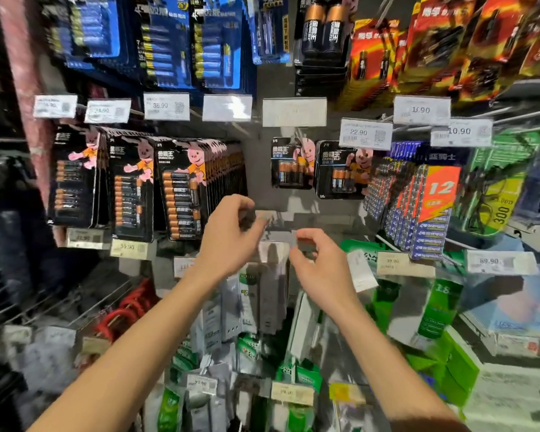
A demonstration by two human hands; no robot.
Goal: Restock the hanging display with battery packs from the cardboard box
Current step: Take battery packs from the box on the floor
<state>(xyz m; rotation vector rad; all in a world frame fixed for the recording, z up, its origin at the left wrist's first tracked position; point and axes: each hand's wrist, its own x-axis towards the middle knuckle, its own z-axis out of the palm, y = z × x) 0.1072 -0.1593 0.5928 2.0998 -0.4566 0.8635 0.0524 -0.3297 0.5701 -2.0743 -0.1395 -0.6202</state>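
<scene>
My left hand (231,235) is up at the display with its fingers curled in and the thumb reaching toward a small grey tag (265,215) at the end of a hook; the blur hides whether the tips actually pinch that tag or only touch it, so I cannot tell; my right hand (320,266) sits just below and to the right, thumb and fingers curled toward each other with a dark gap between them, and I cannot tell whether anything is caught there either. Both forearms are bare and stretch up from the bottom edge.

Directly above the hands two small black battery packs (290,165) hang side by side on the back panel; to the left, thick rows of larger black packs (184,198) hang tightly stacked; to the right hang blue packs (427,207) marked 12. White price labels (365,134) run across the row above; higher up are blue card packs (166,48) and red-orange packs (449,42). Below the hands hang white and green packets (256,294), and a red cable (131,307) lies low on the left.
</scene>
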